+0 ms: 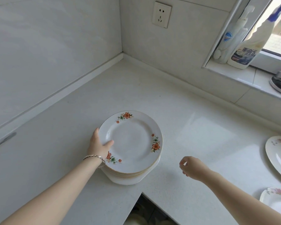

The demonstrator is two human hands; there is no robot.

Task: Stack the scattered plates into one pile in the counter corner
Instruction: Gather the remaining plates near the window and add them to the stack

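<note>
left hand (99,144) grips the pile of plates (131,143) by its rim, thumb on top, mid-worktop (201,127); right hand (192,167) hovers loosely curled, holding nothing; two more plates (278,155) far right

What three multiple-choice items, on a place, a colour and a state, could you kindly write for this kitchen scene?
1. Where does the plate pile stand?
A) windowsill B) sink C) counter
2. On the top plate, the big flowers are:
A) orange-red B) blue C) purple
3. The right hand is:
A) holding a plate B) empty C) pressing the pile

Key: 1 C, the pile rests on the counter near its front edge; 2 A, orange-red blooms ring the rim; 3 B, its fingers curl loosely round nothing.
</note>
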